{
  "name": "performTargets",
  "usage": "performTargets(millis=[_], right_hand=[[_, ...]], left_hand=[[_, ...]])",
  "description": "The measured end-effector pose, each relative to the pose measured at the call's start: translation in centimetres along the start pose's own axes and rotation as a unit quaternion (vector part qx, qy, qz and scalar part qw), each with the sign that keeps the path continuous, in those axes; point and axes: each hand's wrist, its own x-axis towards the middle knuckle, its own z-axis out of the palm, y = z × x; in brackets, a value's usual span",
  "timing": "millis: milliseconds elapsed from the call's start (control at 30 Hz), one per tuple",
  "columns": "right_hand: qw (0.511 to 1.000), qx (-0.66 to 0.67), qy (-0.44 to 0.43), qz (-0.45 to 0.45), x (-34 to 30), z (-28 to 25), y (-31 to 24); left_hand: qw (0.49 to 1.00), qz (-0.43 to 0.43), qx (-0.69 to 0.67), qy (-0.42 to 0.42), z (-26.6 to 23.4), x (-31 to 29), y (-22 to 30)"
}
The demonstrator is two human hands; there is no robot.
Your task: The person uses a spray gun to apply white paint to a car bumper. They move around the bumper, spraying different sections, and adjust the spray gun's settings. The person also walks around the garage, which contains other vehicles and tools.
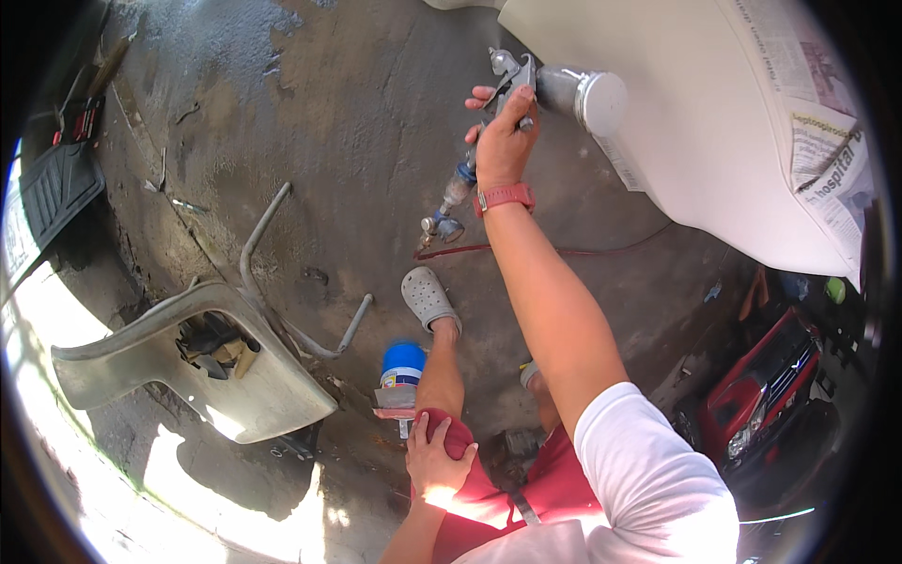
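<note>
My right hand (505, 141) is wrapped round the handle of a metal spray gun (564, 92), out at arm's length. Its cup with a round white lid points right, toward a white curved panel (676, 122). The nozzle end faces up and away. Below the grip hangs an inline air fitting with a blue band (463, 179) and a small gauge; a dark red hose (465, 250) trails right along the floor from there. My left hand (436, 467) rests on my bent knee, fingers spread, holding nothing.
Newspaper (827, 141) covers part of the panel. A pale moulded shell (282, 404) and bent metal tube legs (252, 240) lie left. Beside my leg stands a blue-topped can (402, 362). A red vehicle part (766, 385) sits lower right, and a black ribbed mat (61, 202) far left.
</note>
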Motion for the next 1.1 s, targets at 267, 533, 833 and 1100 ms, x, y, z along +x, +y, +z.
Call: performTargets(millis=[267, 533, 833, 1100], right_hand=[[0.958, -0.087, 0.271, 0.029, -8.9, -6.8, -9.0], [0.975, -0.071, 0.203, 0.051, -8.7, -1.9, -14.7], [0.997, -0.014, -0.013, -0.077, -1.2, 11.3, -23.4], [0.999, -0.009, 0.050, -0.015, -3.5, 4.0, -31.3]], left_hand=[[0.998, -0.008, 0.014, -0.057, -2.2, 1.6, -0.1], [0.996, 0.006, 0.006, -0.088, -2.6, 1.7, -1.4], [0.987, -0.040, -0.154, -0.005, -4.1, 2.1, -6.5], [0.979, -0.120, -0.155, 0.046, -6.5, -0.9, -13.4]])
